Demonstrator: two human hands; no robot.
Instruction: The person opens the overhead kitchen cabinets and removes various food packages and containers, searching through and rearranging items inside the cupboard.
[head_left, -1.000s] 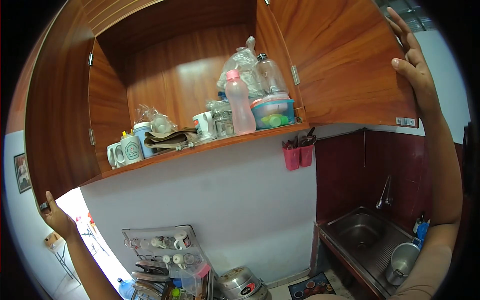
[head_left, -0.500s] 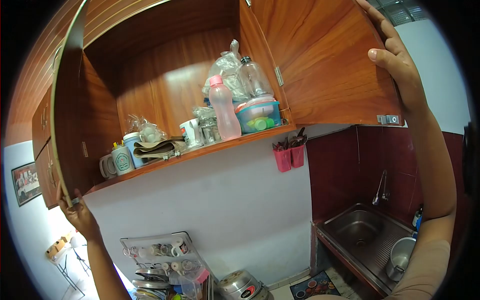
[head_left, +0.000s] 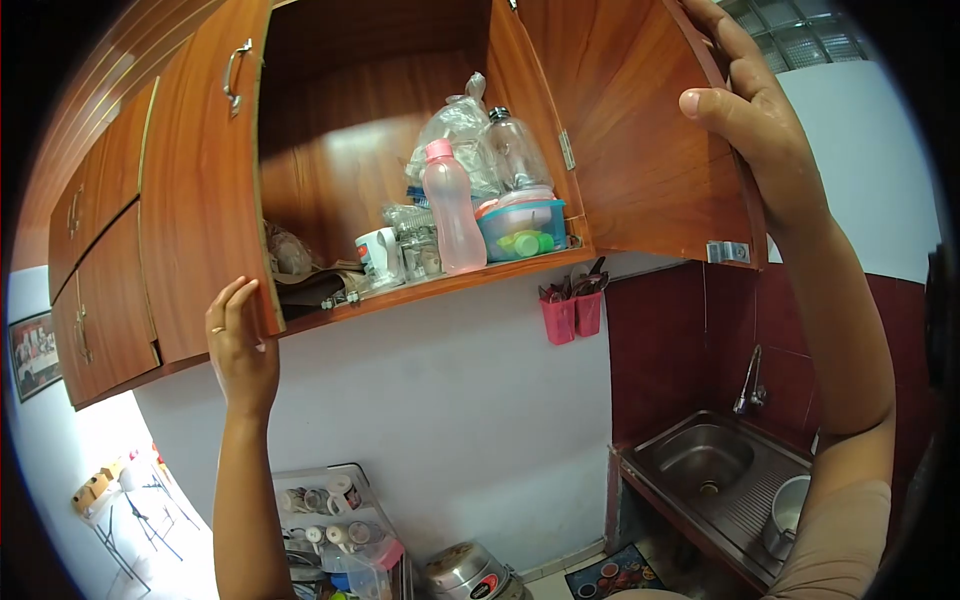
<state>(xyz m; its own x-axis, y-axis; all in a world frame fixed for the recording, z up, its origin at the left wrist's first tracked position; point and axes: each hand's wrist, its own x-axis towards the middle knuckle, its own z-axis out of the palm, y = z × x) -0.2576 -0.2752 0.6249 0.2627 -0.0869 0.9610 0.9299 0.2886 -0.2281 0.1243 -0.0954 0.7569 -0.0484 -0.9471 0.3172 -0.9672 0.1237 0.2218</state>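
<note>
My left hand (head_left: 243,345) rests with its fingers against the lower corner of the left cabinet door (head_left: 205,190), which covers the left part of the shelf. At the upper right, my right hand (head_left: 755,110) is on the outer edge of the right cabinet door (head_left: 640,140), thumb on its inner face; that door stands wide. Between the doors, the shelf holds a pink bottle (head_left: 455,215), a white mug (head_left: 380,257), a blue container (head_left: 522,230), a clear jar (head_left: 515,155), a plastic bag (head_left: 455,135) and folded brown cloth (head_left: 310,287).
Pink utensil holders (head_left: 558,320) hang on the wall below the cabinet. A sink (head_left: 700,460) with a pot (head_left: 790,515) is at the lower right. Below are a dish rack (head_left: 350,480) and a metal cooker (head_left: 470,575). More cabinets (head_left: 105,290) line the left.
The left door has swung inward with my left hand, hiding the shelf's left-hand mugs. The right door and my right hand have shifted slightly left in view.
</note>
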